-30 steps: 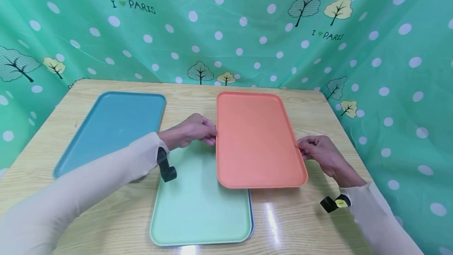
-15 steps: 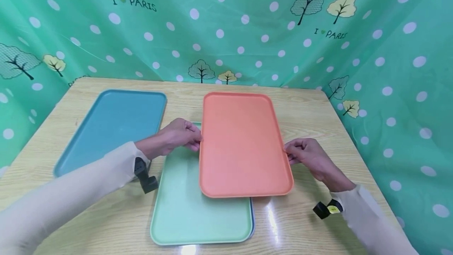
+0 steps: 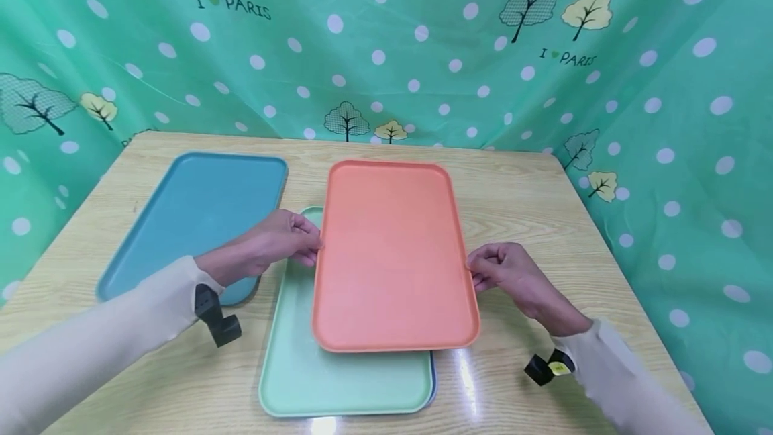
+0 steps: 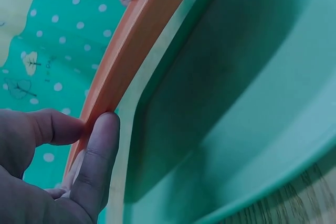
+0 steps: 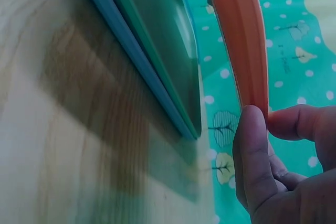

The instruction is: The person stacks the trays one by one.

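A: What are our hands doing?

B: Our left hand [image 3: 284, 242] pinches the left long edge of the orange tray [image 3: 392, 254], thumb and fingers closed on its rim. Our right hand [image 3: 504, 274] pinches the opposite long edge the same way. The wrist views show each thumb pressed against the raised orange rim.

A: And where is the tray itself?

B: We hold it between our hands, lifted above the mint green tray [image 3: 338, 381], covering that tray's far part. From the right wrist we see a gap between the orange rim and the green one.

A: What lies under the green tray?

B: A thin blue edge [image 3: 433, 381] shows at its right side, so it rests on another tray. All of that sits on the wooden table [image 3: 531, 200].

A: Anything further out?

B: A blue tray [image 3: 199, 213] lies to the left, just beside our left wrist. A green dotted curtain [image 3: 392, 45] hangs behind the table.
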Action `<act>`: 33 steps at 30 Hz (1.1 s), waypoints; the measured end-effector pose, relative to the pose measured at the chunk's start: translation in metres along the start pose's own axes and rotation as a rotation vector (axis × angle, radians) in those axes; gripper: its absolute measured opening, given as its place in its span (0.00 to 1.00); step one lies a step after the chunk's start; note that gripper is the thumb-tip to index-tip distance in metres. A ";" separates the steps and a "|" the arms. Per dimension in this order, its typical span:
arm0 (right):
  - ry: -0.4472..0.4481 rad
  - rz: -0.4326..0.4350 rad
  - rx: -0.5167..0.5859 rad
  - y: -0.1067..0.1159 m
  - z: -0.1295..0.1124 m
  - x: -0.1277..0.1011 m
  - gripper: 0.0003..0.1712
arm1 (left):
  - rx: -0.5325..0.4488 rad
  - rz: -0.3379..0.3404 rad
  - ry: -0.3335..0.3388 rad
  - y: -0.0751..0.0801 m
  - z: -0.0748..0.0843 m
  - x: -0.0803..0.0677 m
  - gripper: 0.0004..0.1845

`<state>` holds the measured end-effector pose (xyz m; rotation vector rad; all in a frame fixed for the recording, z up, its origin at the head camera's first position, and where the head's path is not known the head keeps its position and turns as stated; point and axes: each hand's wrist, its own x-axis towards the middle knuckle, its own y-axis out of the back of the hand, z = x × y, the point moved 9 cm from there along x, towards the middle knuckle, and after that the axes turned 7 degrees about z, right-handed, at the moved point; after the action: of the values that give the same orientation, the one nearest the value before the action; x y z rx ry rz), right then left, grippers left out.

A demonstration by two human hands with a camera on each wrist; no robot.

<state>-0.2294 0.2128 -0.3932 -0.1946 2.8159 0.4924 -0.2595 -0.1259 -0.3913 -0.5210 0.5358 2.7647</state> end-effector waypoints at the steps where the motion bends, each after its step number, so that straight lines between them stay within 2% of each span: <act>1: -0.003 -0.003 0.003 -0.002 0.001 0.000 0.11 | -0.003 0.001 0.003 0.001 -0.001 -0.002 0.12; 16: -0.021 -0.102 0.041 -0.040 0.012 -0.008 0.11 | -0.029 0.009 0.008 0.012 -0.035 -0.021 0.10; 33: -0.042 -0.153 0.048 -0.066 0.024 -0.012 0.10 | -0.017 0.013 0.029 0.015 -0.062 -0.030 0.11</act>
<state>-0.2004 0.1610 -0.4323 -0.3812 2.7414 0.3889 -0.2194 -0.1707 -0.4290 -0.5639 0.5246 2.7806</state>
